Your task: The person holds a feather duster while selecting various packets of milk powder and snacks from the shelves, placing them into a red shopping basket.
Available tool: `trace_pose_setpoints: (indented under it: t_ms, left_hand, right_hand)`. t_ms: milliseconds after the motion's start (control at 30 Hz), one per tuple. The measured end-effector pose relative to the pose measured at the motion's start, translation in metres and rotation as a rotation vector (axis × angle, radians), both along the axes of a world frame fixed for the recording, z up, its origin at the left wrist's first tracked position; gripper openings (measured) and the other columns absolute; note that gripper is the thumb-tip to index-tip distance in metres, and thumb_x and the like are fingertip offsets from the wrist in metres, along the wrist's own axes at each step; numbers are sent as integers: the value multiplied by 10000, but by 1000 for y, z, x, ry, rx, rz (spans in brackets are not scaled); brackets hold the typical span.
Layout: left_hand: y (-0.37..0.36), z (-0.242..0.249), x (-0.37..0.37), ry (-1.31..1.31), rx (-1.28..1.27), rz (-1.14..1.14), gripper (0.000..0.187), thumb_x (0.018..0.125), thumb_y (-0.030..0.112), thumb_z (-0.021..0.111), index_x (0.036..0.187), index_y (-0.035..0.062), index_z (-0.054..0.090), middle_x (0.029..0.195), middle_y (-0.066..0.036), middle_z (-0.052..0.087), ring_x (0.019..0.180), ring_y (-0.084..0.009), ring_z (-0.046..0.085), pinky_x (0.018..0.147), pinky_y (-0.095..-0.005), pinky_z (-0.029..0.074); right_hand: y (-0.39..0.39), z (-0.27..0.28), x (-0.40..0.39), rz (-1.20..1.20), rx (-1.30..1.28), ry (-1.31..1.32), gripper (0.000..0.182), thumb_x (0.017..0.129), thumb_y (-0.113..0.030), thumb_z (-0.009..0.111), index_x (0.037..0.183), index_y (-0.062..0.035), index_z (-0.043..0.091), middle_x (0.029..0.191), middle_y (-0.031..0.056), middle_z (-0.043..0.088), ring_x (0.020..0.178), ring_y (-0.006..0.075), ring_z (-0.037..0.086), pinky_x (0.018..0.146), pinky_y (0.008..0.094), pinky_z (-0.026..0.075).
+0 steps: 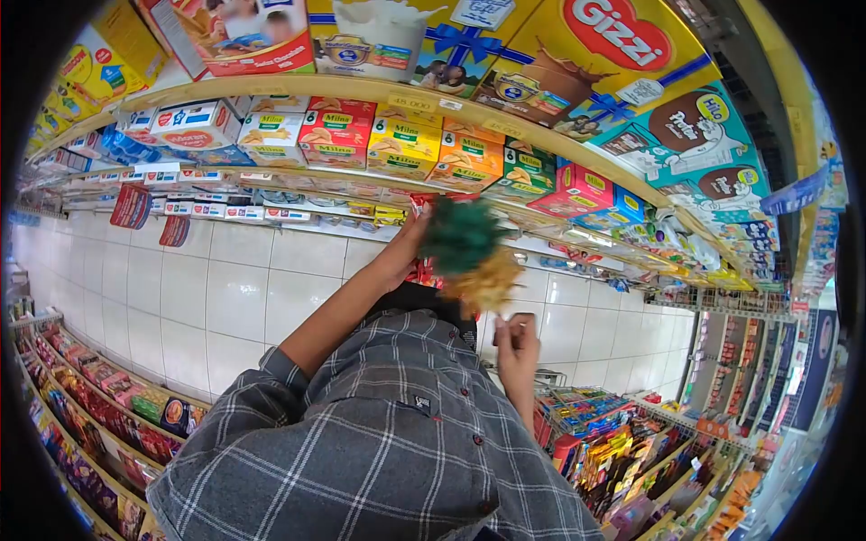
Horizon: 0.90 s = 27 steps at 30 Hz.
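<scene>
A duster-like bundle of strands (pixel 465 236), blurred, dark green on top and yellow below, is in front of the lower shelves. My left hand (pixel 408 245) is at its left side, fingers partly hidden behind it and close to something red. What these fingers hold cannot be made out. Below and to the right of the yellow strands, my right hand (pixel 517 341) has its fingers bent together near a small dark thing too unclear to name. Milna boxes (pixel 403 144) in several colours stand in a row on the shelf just beyond the bundle.
Large Gizzi boxes (pixel 595 54) and teal Hilo boxes (pixel 695 135) fill the upper shelf. White floor tiles (pixel 239 288) lie beneath. Shelves of packets (pixel 117 406) are at lower left. A rack of colourful packets (pixel 622 451) stands at lower right. Red tags (pixel 132 206) hang at left.
</scene>
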<state>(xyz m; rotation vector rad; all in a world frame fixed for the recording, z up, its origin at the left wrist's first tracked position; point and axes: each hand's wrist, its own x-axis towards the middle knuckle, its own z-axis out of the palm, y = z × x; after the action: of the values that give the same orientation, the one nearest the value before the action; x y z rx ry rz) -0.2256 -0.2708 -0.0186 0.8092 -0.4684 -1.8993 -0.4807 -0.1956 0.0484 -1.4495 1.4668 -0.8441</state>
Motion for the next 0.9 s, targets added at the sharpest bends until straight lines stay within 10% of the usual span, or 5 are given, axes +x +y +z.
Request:
trace_pose_setpoints:
  t_ms: [233, 433, 667, 900]
  left_hand:
    - [8, 25, -13, -11, 31, 31, 799, 925, 658, 431, 1469, 96, 267, 1406, -93, 454, 1266, -178, 481, 1036, -367, 430]
    - [11, 43, -29, 79, 5, -121, 833, 908, 701, 392, 1421, 46, 367, 1358, -101, 512, 1228, -178, 520, 1025, -340, 436]
    - [4, 65, -43, -349, -33, -154, 796, 938, 656, 417, 1385, -3, 410, 1293, -124, 551, 1205, -170, 509, 1026, -284, 365]
    - [6, 47, -42, -302, -109, -80, 685, 940, 598, 463, 1362, 58, 466, 1306, -92, 528, 1195, -183, 512, 1013, -328, 388]
  right_hand:
    - [-24, -62, -43, -406, 152, -121, 220, 988, -316, 549, 963, -99, 524, 571, -5, 522, 411, 30, 353, 366, 204, 216]
    - [-32, -1, 3, -81, 144, -448, 513, 980, -422, 524, 1306, -30, 467, 1192, 98, 628, 422, -7, 269, 358, 170, 196]
    - [-48, -2, 30, -221, 300, -763, 338, 959, -317, 589, 1144, -34, 594, 769, -27, 628, 427, 8, 413, 347, 184, 258]
    - [-45, 18, 41, -176, 98, -389, 435, 1023, -402, 424, 1094, -7, 591, 912, 99, 675, 385, 6, 306, 322, 185, 193]
